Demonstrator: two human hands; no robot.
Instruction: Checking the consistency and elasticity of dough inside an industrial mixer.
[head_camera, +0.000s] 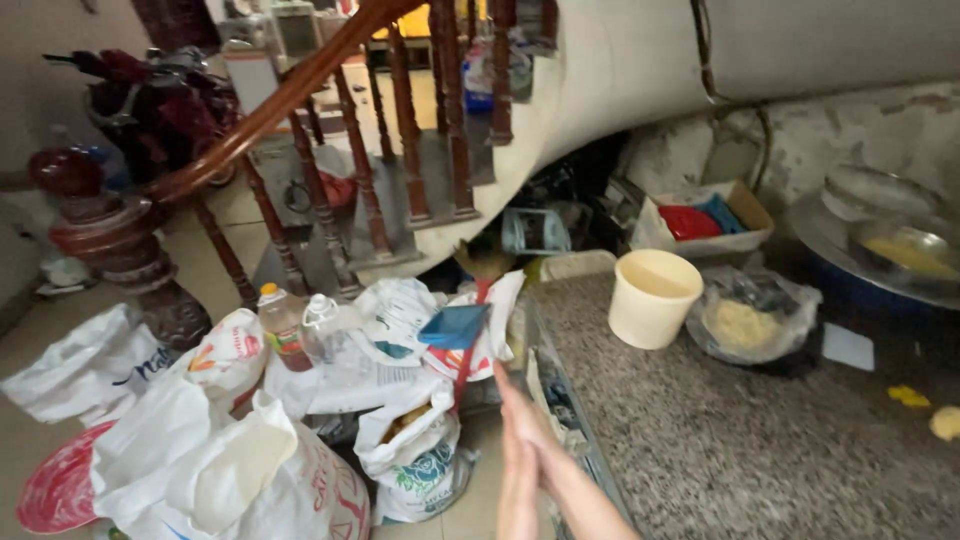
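Note:
My right hand (537, 435) reaches in from the lower right, held flat and edge-on with its fingers straight and together, holding nothing. My left hand (516, 495) rises from the bottom edge and seems to lie palm to palm against it; most of it is hidden. Both hands hover over the floor gap beside the left edge of a speckled granite counter (700, 440). Nearest to the fingertips are a blue dustpan (455, 325) with a red handle and an opened white sack (415, 455).
Several white sacks (200, 460) crowd the floor at left, with an oil bottle (283, 325) and a clear bottle (320, 322) among them. On the counter stand a cream bucket (652, 297), a bagged bowl (748, 318) and a metal basin (885, 240). A wooden stair banister (290, 95) rises behind.

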